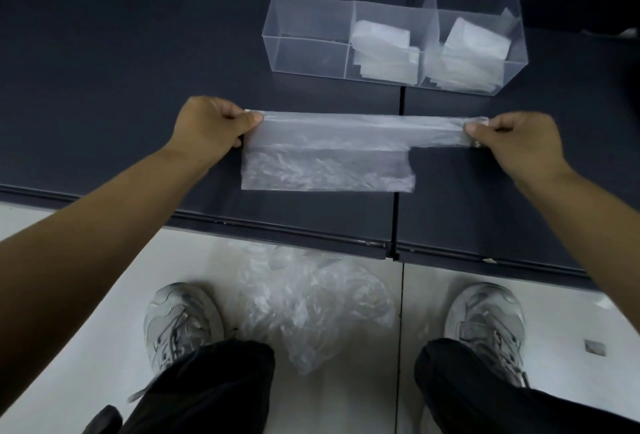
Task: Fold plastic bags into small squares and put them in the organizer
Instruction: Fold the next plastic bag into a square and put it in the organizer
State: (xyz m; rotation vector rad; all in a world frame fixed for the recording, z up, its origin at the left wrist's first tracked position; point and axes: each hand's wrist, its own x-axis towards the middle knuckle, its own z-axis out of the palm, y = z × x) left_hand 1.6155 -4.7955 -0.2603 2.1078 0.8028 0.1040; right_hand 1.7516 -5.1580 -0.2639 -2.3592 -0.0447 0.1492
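Note:
A translucent plastic bag (pixel 325 153) lies stretched across the dark table, its far long edge folded over toward me. My left hand (pixel 211 127) pinches the bag's left end. At the right end, my right hand (pixel 512 143) pinches the narrow handle part. Beyond the bag stands the clear acrylic organizer (pixel 311 18) with three compartments. Its middle one holds folded bag squares (pixel 384 49), its right one holds more folded bags (pixel 467 53), and the left one has nothing in it.
The dark table (pixel 104 87) is made of two panels with a seam (pixel 401 104) under the bag. On the pale floor between my two grey shoes sits a crumpled heap of loose plastic bags (pixel 311 302).

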